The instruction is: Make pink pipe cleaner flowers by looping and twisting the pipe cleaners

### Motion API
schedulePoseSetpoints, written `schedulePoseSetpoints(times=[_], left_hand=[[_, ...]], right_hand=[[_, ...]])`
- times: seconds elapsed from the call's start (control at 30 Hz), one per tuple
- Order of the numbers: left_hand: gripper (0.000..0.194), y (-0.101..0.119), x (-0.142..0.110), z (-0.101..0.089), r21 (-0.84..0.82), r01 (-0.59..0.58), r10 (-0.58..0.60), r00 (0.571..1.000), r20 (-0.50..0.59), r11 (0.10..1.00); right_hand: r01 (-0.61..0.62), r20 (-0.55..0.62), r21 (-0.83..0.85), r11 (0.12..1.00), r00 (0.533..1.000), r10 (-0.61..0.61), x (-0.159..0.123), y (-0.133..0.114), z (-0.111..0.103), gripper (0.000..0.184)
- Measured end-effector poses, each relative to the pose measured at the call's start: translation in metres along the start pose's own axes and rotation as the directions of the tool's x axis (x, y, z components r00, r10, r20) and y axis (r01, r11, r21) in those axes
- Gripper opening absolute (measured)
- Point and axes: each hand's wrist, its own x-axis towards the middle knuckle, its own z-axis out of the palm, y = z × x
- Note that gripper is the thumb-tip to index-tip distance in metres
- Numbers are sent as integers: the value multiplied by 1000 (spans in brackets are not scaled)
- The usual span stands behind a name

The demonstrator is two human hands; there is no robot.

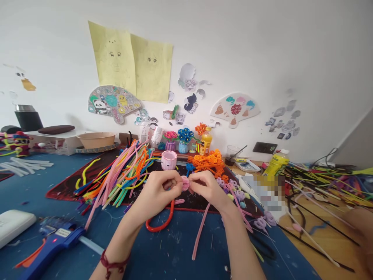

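Observation:
A small coiled loop of pink pipe cleaner [185, 182] sits between the fingertips of both hands, above the dark mat. My left hand [163, 187] pinches its left side, and my right hand [206, 187] pinches the right side. Just behind them stands a pale pink pot [169, 160] made of wound pipe cleaner. Beneath my left hand lies a red curved tube or cord [160, 227], partly hidden. A pink pipe cleaner strand [201, 233] extends down the blue table cover from below my right hand; whether it joins the loop I cannot tell.
Loose coloured pipe cleaners [122, 171] lie on the left, orange pipe-cleaner pieces [210, 163] behind. A blue glue gun [58, 243] with its red light on is at front left. Small flower pots [183, 146] line the wall. Another person's blurred hand [359, 221] is far right.

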Motion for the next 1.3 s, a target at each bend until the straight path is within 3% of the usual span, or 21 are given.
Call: schedulePoseSetpoints(times=[0.2, 0.43, 0.63, 0.93, 1.0, 1.07, 1.2, 1.3], left_hand=[[17, 1, 1, 1, 138, -67, 76, 995, -65, 988], [24, -7, 0, 10, 360, -177, 236, 963, -128, 916], [29, -13, 1, 11, 573, -256, 365, 927, -82, 778], [34, -9, -1, 7, 726, -343, 492, 870, 8, 595], [34, -9, -2, 7, 715, -322, 479, 877, -20, 620], [30, -9, -1, 6, 646, -275, 435, 895, -98, 712], [15, -5, 1, -4, 381, -165, 276, 926, -256, 910], [15, 1, 1, -9, 246, -123, 173, 966, -191, 961]], right_hand=[[13, -78, -70, 997, 997, -19, 1, 0, 5, 24], [28, -192, -278, 960, 978, -84, 2, 2, 11, 26], [69, -220, -459, 886, 957, -189, 1, -3, 18, 36], [112, -225, -493, 863, 942, -251, -1, -9, 22, 36], [97, -246, -469, 878, 940, -235, 0, -9, 20, 36], [62, -278, -378, 924, 944, -178, 0, -9, 16, 34], [-14, -313, -29, 999, 950, 4, -1, -7, 7, 27], [-34, -282, 112, 993, 957, 65, -1, -5, 4, 27]])
